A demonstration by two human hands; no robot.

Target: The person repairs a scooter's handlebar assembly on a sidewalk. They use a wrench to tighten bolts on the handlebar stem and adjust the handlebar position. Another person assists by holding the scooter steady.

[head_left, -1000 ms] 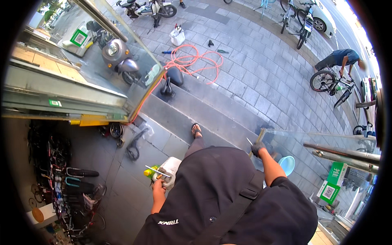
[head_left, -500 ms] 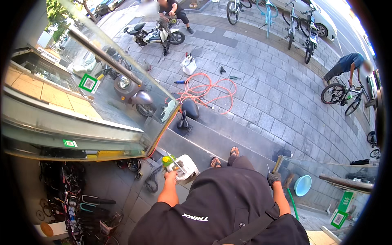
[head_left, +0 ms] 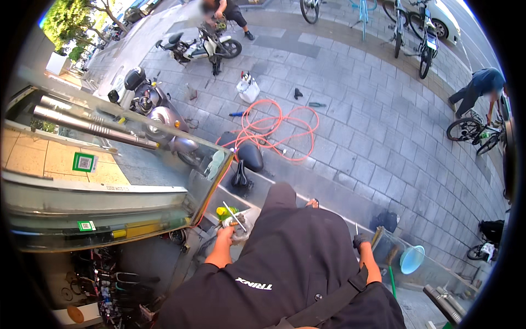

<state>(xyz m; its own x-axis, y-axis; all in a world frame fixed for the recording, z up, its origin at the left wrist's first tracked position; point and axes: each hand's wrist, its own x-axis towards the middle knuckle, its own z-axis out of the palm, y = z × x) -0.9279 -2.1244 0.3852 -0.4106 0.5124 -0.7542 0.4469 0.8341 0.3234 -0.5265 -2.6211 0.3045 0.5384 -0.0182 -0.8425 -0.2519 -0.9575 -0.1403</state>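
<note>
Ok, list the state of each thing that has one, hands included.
Left hand: bare, holding white container
White container: held, loaded
Right hand: gloved, holding slim tool
Hose: loosely coiled
Saddles: detached
Glass door: open
Grey scooter: upright
White scooter: upright
Basin: contents unclear

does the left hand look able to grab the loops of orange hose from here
Probably not: the left hand seems occupied with a whitish container, and the loops of orange hose lie farther ahead on the paving, beyond the steps.

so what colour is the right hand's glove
The glove is dark grey, near black; best seen in head view.
</note>
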